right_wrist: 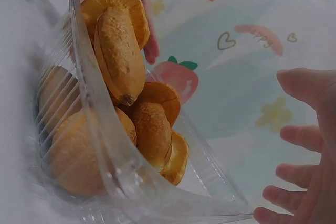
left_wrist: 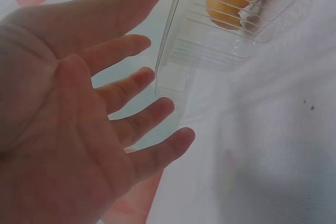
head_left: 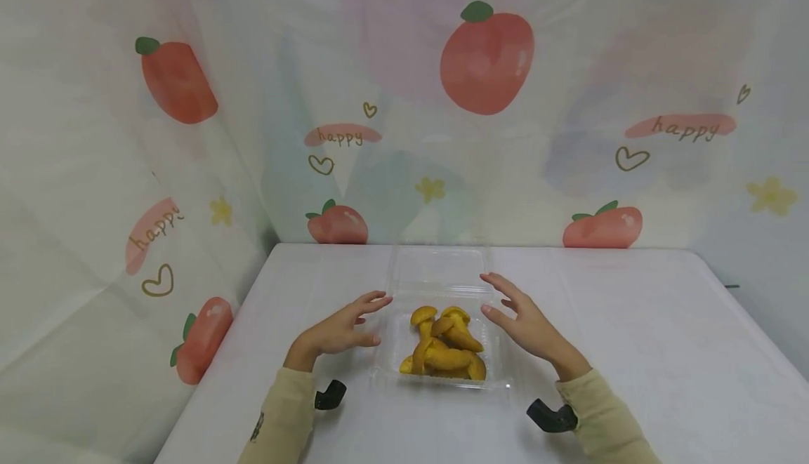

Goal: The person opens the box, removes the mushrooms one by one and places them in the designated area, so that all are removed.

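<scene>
Several yellow-brown mushrooms lie heaped in a clear plastic clamshell box, whose lid is folded back toward the wall. To the left of the box hovers my left hand, fingers spread and nothing in its grasp. My right hand is held on the opposite side, palm toward the mushrooms, also holding nothing. Seen from the right wrist, mushrooms rise above the box's rim, and the fingers of the right hand stay apart from them. The left wrist view shows fingertips near the box wall.
A white-covered table carries the box. Behind and to the left hangs a curtain printed with red fruit, hearts and flowers. Black curved pieces sit by both beige sleeves.
</scene>
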{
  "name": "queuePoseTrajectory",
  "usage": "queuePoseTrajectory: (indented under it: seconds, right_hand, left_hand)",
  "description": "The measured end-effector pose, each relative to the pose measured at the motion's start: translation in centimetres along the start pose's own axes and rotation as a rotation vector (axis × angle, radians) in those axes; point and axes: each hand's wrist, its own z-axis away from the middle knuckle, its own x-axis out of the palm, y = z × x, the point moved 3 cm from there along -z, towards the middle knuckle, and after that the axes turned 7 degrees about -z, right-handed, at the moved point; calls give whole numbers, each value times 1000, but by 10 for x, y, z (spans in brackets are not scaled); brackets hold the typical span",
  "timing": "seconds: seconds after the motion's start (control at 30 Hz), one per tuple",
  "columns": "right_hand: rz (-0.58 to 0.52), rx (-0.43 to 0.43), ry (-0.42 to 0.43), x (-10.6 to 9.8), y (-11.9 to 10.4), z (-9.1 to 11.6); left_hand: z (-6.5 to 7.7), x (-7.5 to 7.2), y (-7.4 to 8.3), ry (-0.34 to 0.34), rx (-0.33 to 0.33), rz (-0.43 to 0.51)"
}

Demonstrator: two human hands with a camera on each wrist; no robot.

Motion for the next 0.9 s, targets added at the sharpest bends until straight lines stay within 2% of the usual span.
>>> queuePoseTrajectory:
  seconds: [0.17,0.43,0.9]
  right_hand:
    - [22,-23,5,3,-3,2]
    - [47,-18,-7,8,-2,2]
    - [18,-34,-92,20,-3,5]
  left_hand:
    - [0,2,0,-15,-11,-34]
    - [1,1,7,0,-13,-92]
    - [3,0,8,-7,21,-117]
